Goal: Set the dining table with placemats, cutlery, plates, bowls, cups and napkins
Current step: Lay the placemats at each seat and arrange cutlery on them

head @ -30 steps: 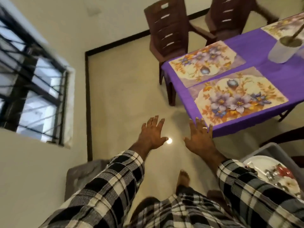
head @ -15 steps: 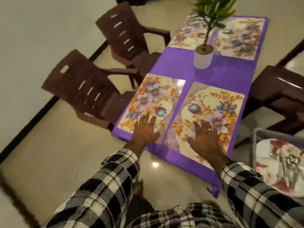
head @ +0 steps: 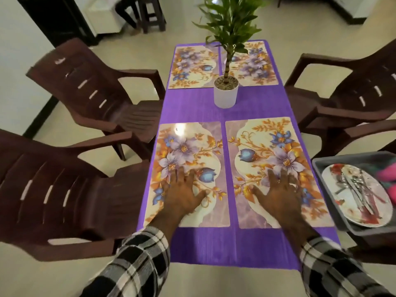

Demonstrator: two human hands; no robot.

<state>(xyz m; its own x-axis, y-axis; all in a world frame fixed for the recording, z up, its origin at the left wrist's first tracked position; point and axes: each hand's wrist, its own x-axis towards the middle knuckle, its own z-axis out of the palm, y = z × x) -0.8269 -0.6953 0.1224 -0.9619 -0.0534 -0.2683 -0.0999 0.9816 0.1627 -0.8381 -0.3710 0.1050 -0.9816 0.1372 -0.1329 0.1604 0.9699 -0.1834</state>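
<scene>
Since half a second ago the view has squared up to the purple table [head: 225, 112] and both hands have slid further onto the near placemats. Left of the table stand two brown chairs [head: 70, 185], bare floor between them. The left hand [head: 184, 194] lies flat, fingers spread, on the near left placemat [head: 188, 146]; the right hand [head: 278, 194], likewise released, lies on the near right placemat [head: 270, 142]. A purple strip separates the glossy floral mats. Right of the table, a grey tub [head: 334, 213] holds a plate [head: 345, 202] with cutlery [head: 355, 191].

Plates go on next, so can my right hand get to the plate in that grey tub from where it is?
Probably yes: the right hand lies open on the mat, and the plate sits uncovered in the tub just beside it.
</scene>
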